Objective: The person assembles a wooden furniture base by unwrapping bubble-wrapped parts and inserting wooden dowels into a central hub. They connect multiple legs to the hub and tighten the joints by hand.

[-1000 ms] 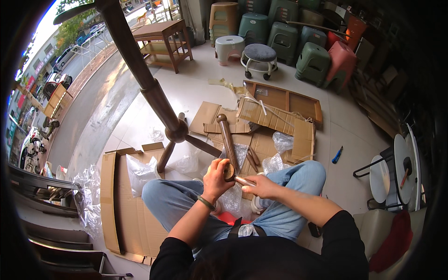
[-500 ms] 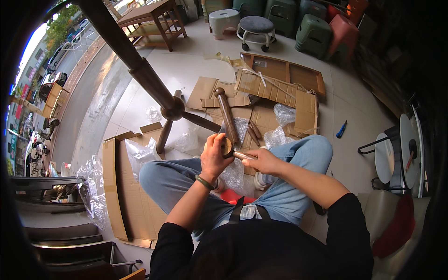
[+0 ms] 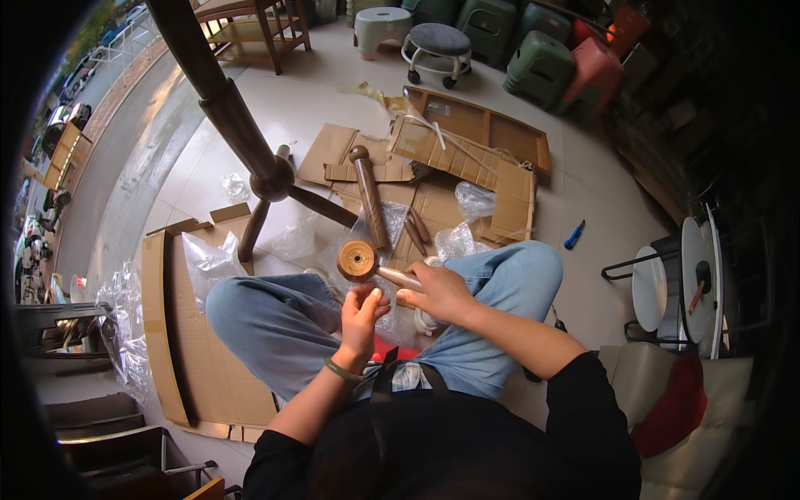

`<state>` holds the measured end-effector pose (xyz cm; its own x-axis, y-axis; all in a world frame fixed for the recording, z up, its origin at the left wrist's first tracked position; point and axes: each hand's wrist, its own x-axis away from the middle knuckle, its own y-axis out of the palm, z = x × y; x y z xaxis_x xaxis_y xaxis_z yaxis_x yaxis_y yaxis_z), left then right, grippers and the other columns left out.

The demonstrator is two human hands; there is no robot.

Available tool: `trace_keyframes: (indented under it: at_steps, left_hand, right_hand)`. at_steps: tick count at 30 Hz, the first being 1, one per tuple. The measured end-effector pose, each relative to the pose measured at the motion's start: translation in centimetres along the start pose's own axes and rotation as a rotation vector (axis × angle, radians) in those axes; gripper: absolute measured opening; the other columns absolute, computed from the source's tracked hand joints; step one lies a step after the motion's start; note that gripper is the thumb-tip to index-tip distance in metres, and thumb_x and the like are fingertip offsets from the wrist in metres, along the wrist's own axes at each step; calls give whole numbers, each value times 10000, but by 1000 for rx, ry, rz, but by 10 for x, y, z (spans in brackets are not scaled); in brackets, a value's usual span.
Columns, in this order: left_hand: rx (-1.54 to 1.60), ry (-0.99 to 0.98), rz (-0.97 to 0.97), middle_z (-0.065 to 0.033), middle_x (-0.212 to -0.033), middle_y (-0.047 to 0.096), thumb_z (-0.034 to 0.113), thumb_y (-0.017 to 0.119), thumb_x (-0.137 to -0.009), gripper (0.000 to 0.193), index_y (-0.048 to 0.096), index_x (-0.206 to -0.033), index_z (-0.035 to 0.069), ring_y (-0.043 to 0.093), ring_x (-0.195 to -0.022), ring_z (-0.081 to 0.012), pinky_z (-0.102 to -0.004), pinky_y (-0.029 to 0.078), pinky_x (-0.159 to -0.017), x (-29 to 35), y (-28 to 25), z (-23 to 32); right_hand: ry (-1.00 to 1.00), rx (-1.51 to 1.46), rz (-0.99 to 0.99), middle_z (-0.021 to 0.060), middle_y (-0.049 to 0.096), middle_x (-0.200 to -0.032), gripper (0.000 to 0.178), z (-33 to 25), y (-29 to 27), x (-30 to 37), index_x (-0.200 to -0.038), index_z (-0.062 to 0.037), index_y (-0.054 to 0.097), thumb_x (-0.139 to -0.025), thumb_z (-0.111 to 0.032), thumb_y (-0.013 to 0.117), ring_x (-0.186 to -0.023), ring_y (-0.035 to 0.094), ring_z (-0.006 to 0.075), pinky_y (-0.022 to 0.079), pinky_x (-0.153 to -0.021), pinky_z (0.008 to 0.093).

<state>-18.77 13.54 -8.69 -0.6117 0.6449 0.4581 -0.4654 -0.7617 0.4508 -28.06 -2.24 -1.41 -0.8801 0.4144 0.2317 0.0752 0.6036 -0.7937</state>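
My right hand [image 3: 442, 292] is wrapped round a brown turned wooden leg [image 3: 396, 276], which joins a round wooden hub [image 3: 358, 260] at its far end. The hub's pale wood face, with a small dark hole in its middle, is turned up toward me. Just below the hub is my left hand [image 3: 361, 317], off the hub, with its fingers curled in toward the thumb; anything between them is too small to make out. Beyond the hub, a thick brown wooden post [image 3: 371, 196] with a ball end lies on bubble wrap [image 3: 392, 221]. Slim brown wooden pieces [image 3: 416, 229] lie beside it.
A tall dark wooden stand [image 3: 273, 177] with splayed legs rises at left. Flattened cardboard [image 3: 212, 333] lies left of my knee, more cardboard [image 3: 450, 154] ahead. A blue cutter knife [image 3: 574, 235] lies on the floor at right. Stools [image 3: 437, 42] stand at the back.
My left hand has come off the hub and moved down toward me. The hub's pale face has turned into full view. My right hand keeps hold of the leg.
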Motion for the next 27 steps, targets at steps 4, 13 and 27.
trace_keyframes:
  at_steps: [4,13,27]
  left_hand:
    - [642,-287,-230,-102,-1153,639,328,599,-953,339,592,-1133,40,602,-1074,-219,-383,481,-940,-26,8,-4]
    - [875,-386,-235,-107,-1020,685,260,545,-984,239,621,-973,34,625,-1031,-268,-403,479,-982,-46,27,-1]
    - [446,-283,-134,-33,-852,624,225,599,-962,223,593,-1061,25,549,-618,-85,-228,502,-606,-26,9,-2]
  right_hand:
    - [-8,33,61,188,646,-960,402,-8,3,6,-1058,-59,554,-805,-334,701,-885,655,354,525,-694,451]
    - [-276,384,337,97,584,-859,483,-10,24,20,-1157,-52,516,-791,-293,719,-730,649,246,534,-607,359]
    - [-86,24,90,175,668,-846,433,-11,25,18,-1163,-99,506,-871,-386,643,-725,672,372,513,-618,497]
